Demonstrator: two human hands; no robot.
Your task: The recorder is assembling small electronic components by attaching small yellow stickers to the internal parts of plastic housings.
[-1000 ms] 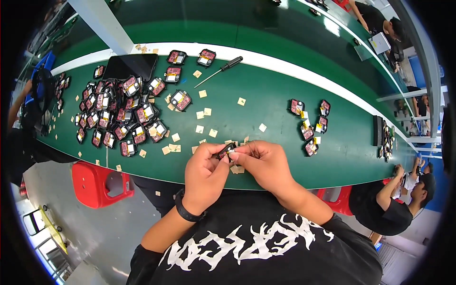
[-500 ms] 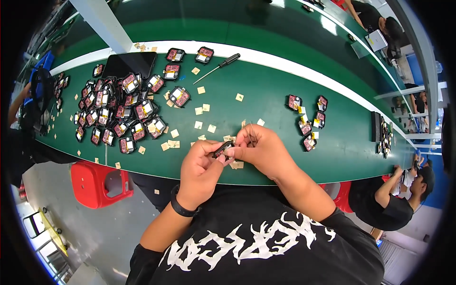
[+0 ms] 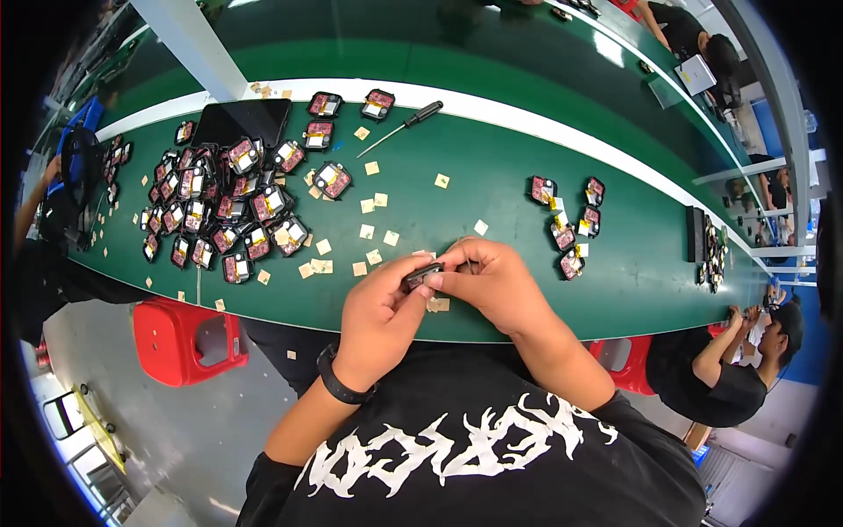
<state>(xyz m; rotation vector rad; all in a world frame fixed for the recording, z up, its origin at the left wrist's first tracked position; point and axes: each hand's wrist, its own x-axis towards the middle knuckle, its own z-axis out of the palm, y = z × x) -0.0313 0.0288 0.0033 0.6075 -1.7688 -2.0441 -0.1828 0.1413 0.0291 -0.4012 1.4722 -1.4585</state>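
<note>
Left hand (image 3: 384,294) and right hand (image 3: 488,279) grip one dark module (image 3: 421,276), centre, tilted since earlier; one screwdriver (image 3: 411,122), above; five circuit modules (image 3: 562,234), right.

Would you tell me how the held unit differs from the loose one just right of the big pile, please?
The held unit is pinched by the left hand and right hand, while the loose unit lies on the green table. Fingers partly cover the held unit; the loose unit's red board shows. Both are black-cased.
</note>
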